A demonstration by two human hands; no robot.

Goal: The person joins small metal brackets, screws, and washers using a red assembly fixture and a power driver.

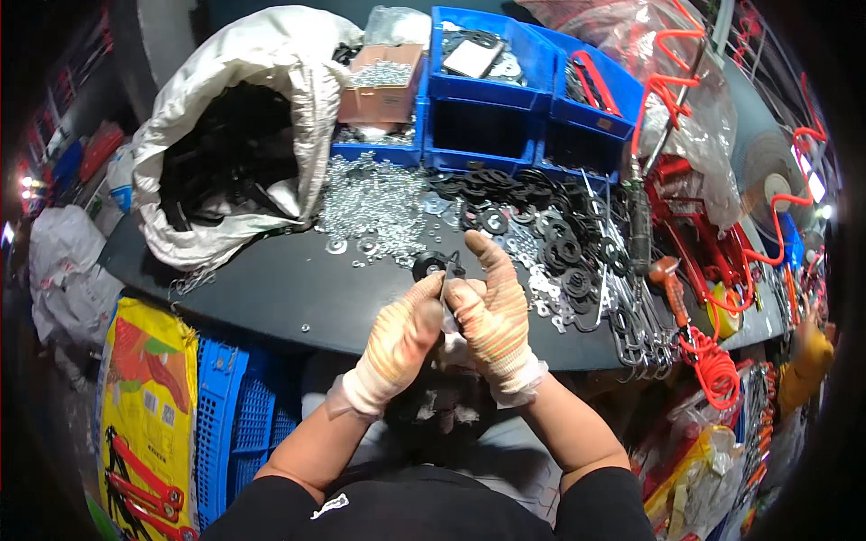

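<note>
Both my hands wear pale striped work gloves with bare fingertips, and they meet above the table's front edge. My left hand [399, 341] is closed, pinching a small black round part with a thin metal piece [428, 264]. Against the same part press the thumb and curled fingers of my right hand [494, 320], while its index finger points up and away. The glove fingers hide much of the part, so its exact kind is unclear. Just beyond my hands lie a heap of small silvery hardware [374, 203] and a pile of black rings or wheels [564, 248].
A white sack [230, 54] of black parts stands at the left. Blue bins [483, 122] line the back, one bearing a cardboard box [370, 104]. Metal rods [636, 338], a hanging air screwdriver [638, 230] and red coiled hoses [713, 370] crowd the right. A blue crate [221, 406] is lower left.
</note>
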